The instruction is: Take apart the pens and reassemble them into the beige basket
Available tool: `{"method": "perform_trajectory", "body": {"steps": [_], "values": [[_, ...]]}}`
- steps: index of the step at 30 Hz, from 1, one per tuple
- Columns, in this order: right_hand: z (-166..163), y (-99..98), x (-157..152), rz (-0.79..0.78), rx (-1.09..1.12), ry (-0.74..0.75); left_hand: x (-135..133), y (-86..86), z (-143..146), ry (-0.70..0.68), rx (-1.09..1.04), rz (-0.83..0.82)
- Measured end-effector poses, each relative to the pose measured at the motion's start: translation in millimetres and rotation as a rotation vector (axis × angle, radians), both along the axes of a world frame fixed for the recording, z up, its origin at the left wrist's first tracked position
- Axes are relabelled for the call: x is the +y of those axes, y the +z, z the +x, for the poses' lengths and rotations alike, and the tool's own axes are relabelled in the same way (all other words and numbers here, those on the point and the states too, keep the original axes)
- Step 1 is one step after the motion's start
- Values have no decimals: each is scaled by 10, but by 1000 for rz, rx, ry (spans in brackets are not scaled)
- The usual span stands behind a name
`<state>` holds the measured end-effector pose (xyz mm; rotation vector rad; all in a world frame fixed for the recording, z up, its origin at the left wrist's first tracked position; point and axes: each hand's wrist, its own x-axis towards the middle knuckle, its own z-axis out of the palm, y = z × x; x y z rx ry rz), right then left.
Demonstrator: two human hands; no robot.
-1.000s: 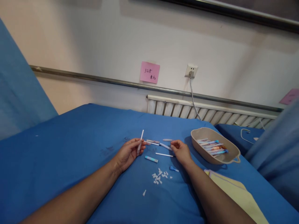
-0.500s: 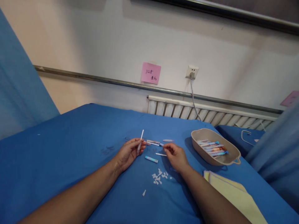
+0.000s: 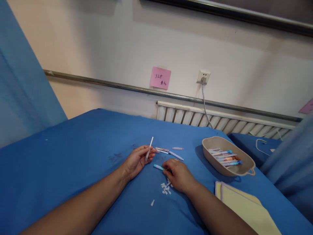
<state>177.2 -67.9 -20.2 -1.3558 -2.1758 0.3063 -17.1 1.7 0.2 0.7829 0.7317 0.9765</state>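
Note:
My left hand (image 3: pixel 137 161) is closed around a pen (image 3: pixel 149 149), its slim white refill sticking up above the fingers. The fingertips of my right hand (image 3: pixel 178 174) are closed on the right end of a short turquoise-and-lilac pen barrel (image 3: pixel 158 167) lying on the blue sheet. Between and beyond the hands lie a lilac pen barrel (image 3: pixel 176 155) with a white refill (image 3: pixel 162 151) at its end, and a pale pink barrel (image 3: pixel 178 148). Several small white cone tips (image 3: pixel 165 188) are scattered below my right hand, which partly hides them. One cone tip (image 3: pixel 152 202) lies apart, nearer me.
A beige basket (image 3: pixel 212 164) with several pens inside stands at the right. Folded yellow cloths (image 3: pixel 241 202) lie in front of it. Behind the blue-covered bed (image 3: pixel 80 137) are a radiator (image 3: pixel 193 117), a wall rail and a plugged-in cable. Blue curtains hang at both sides.
My right hand has let go of the lilac barrel, which now lies by the white refill, and moved toward me onto the turquoise-and-lilac barrel. My left hand keeps its hold.

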Motion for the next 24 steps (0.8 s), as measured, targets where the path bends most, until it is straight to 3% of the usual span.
{"method": "perform_trajectory", "body": {"steps": [13, 20, 24], "values": [[34, -20, 47, -28, 120, -21, 3, 20, 18, 72, 3, -44], [445, -187, 324, -68, 607, -368, 99, 17, -43, 180, -30, -104], [494, -198, 385, -71, 628, -422, 178, 21, -95, 241, -55, -116]]}}
